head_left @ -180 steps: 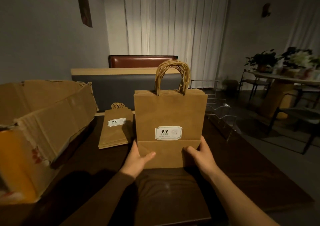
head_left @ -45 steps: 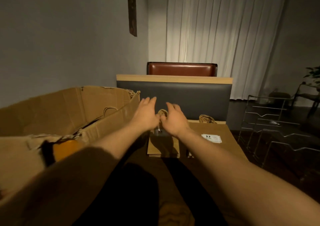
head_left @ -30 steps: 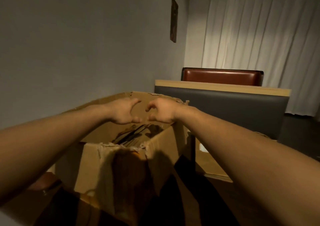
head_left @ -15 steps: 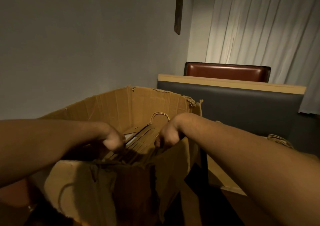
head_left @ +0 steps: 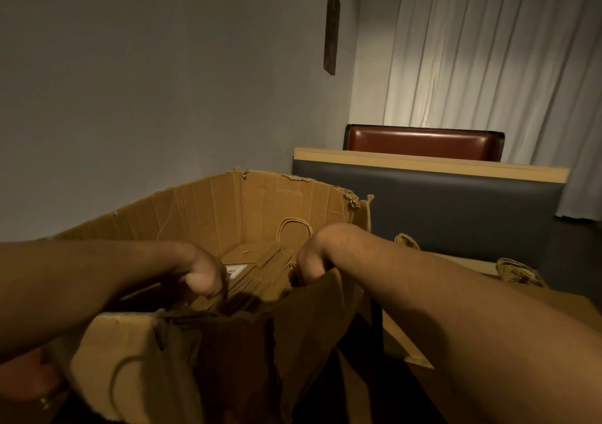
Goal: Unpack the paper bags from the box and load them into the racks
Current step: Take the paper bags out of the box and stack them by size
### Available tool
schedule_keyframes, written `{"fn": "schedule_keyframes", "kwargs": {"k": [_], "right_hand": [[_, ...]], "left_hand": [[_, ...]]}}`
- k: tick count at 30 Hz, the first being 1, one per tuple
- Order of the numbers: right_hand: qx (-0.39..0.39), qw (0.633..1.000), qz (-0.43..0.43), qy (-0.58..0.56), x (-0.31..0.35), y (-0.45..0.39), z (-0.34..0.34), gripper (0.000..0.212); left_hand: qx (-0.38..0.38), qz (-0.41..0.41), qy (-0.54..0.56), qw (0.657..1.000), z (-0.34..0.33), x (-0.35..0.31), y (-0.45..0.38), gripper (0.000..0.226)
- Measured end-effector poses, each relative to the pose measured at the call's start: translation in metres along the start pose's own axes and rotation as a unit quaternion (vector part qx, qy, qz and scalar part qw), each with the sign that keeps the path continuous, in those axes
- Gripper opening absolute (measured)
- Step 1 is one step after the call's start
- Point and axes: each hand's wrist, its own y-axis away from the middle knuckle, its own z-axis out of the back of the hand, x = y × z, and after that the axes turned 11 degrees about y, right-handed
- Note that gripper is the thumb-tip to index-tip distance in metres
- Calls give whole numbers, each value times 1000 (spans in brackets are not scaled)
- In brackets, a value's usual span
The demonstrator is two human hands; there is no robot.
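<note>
Corrugated brown cardboard fills the near view: the torn front wall of the open cardboard box (head_left: 136,368), its top edge ragged. Both forearms reach over that wall into the box. The left hand (head_left: 203,277) is bent down at the wrist with its fingers curled into the near end of the stack of paper bags (head_left: 257,272); the right hand (head_left: 309,262) dips in at the stack's right side, and its fingers are hidden behind the wall and the bags, so I cannot tell whether they clasp anything.

The stack lies inside the box, slanted, with its long axis running from the near left up toward the far right. The bags are flat-folded kraft paper packed edge to edge (too many and too dim to count). One white label (head_left: 235,270) shows on a face just beside the left hand, and one twisted-paper handle loop (head_left: 292,233) stands up at the stack's far end against the box's back wall.

To the right, beyond the box, more flat kraft bags (head_left: 553,306) lie on the table, with two bunches of handles visible. Behind them runs a dark padded booth back (head_left: 439,202) capped in pale wood, then one red-brown seat back (head_left: 423,142). White curtains (head_left: 488,52) hang farthest off, and one narrow picture (head_left: 332,29) is on the grey wall.
</note>
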Motion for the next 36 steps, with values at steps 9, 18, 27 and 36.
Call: {"fn": "schedule_keyframes", "kwargs": {"k": [9, 18, 27, 36], "right_hand": [[-76, 996, 13, -52, 0, 5, 1, 37], [-299, 929, 0, -216, 5, 11, -1, 8], [-489, 827, -125, -247, -3, 17, -2, 38], [-87, 989, -80, -85, -3, 16, -7, 44]], "left_hand": [[-5, -88, -39, 995, 0, 8, -6, 83], [-148, -251, 150, 945, 17, -17, 24, 33], [-240, -188, 142, 942, 30, -22, 33, 3], [-331, -55, 122, 934, 42, -8, 31, 18]]}}
